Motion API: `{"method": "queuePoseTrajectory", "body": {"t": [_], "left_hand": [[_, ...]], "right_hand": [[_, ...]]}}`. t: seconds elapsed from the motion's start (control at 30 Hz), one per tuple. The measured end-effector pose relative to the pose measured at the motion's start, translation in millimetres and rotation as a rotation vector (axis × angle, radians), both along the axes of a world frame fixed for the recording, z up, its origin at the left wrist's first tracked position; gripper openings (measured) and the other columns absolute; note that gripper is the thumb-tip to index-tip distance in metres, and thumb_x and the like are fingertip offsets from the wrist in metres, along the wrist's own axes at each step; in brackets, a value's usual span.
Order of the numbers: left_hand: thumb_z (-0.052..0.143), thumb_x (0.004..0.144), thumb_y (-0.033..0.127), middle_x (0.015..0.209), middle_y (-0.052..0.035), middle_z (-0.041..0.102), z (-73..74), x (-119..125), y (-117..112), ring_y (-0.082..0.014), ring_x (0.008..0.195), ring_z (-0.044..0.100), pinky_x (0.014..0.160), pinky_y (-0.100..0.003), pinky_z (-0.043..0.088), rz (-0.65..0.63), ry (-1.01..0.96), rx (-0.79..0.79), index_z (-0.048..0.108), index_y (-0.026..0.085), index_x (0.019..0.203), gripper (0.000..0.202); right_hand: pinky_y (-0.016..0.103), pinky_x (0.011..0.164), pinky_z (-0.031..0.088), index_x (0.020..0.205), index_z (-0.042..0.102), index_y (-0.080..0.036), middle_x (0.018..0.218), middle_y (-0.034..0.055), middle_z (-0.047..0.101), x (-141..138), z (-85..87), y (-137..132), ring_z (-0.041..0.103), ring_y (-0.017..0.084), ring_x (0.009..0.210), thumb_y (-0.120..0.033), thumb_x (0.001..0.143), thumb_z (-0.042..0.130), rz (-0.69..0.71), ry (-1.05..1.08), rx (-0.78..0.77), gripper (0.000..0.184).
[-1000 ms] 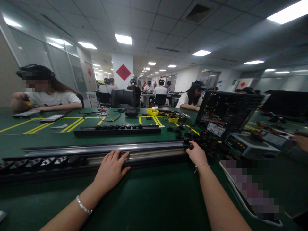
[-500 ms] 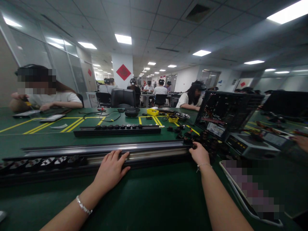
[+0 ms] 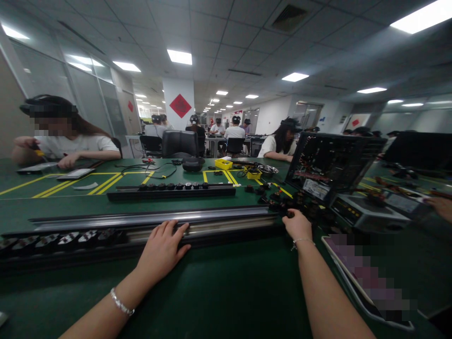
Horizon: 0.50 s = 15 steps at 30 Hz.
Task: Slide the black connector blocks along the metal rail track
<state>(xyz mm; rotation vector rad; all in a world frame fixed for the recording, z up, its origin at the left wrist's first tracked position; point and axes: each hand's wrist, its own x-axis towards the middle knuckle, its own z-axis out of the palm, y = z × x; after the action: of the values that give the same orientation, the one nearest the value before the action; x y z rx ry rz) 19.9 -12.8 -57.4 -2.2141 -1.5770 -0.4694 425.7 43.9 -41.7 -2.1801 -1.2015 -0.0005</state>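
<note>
Hands first: what has each got?
— The left hand [image 3: 162, 252] lies spread, palm down, on the long black-and-silver metal rail [image 3: 226, 225], pressing it to the green table mat [image 3: 219, 292], gripping nothing. The right hand [image 3: 298, 226] is curled into the heap of small black plastic parts [image 3: 314, 211] at the rail's right end; whether its fingers have closed on one cannot be told.
— And the risk?
— Probably the rail sliding if the flat palm eases, shaking the row of black-and-white pieces [image 3: 63, 239] seated at its left. The right hand could also scatter the heap toward the open black computer case [image 3: 335, 162].
</note>
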Motion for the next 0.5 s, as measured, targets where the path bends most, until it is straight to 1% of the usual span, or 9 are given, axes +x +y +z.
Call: {"method": "queuePoseTrajectory", "body": {"t": [0.17,0.27,0.37,0.5], "left_hand": [[0.043,0.083,0.050,0.125,-0.0137,0.053,1.1,1,0,-0.0303,0.116,0.049,0.097,-0.047,0.038,0.006,0.018,-0.007,0.050,0.027,0.127,0.051],[0.044,0.082,0.049,0.125,-0.0142,0.053,0.1,1,0,-0.0308,0.115,0.049,0.096,-0.047,0.038,0.002,0.012,-0.002,0.050,0.026,0.127,0.050],[0.045,0.082,0.050,0.126,-0.0138,0.053,-1.6,0,1,-0.0305,0.116,0.049,0.097,-0.047,0.039,-0.008,0.004,0.007,0.051,0.025,0.126,0.051],[0.043,0.083,0.051,0.128,-0.0129,0.053,-4.2,-2,0,-0.0298,0.119,0.048,0.097,-0.047,0.039,-0.034,-0.028,0.021,0.050,0.025,0.126,0.051]], "right_hand": [[0.032,0.080,0.046,0.114,0.061,-0.016,0.099,0.0105,0.066,14,-4.1,-2,0.061,0.023,0.087,-0.025,0.073,0.051,-0.060,-0.008,0.016,0.043],[0.035,0.082,0.045,0.116,0.060,-0.017,0.100,0.0115,0.066,22,-5.8,-4,0.059,0.025,0.093,-0.025,0.074,0.049,-0.092,-0.042,0.059,0.044],[0.039,0.083,0.045,0.115,0.060,-0.017,0.102,0.0133,0.064,24,-7.9,-6,0.054,0.028,0.100,-0.023,0.075,0.048,-0.116,-0.113,0.067,0.043],[0.042,0.085,0.043,0.115,0.061,-0.018,0.113,0.0137,0.060,22,-13.7,-6,0.050,0.030,0.104,-0.020,0.076,0.046,-0.130,-0.173,0.057,0.041]]}}
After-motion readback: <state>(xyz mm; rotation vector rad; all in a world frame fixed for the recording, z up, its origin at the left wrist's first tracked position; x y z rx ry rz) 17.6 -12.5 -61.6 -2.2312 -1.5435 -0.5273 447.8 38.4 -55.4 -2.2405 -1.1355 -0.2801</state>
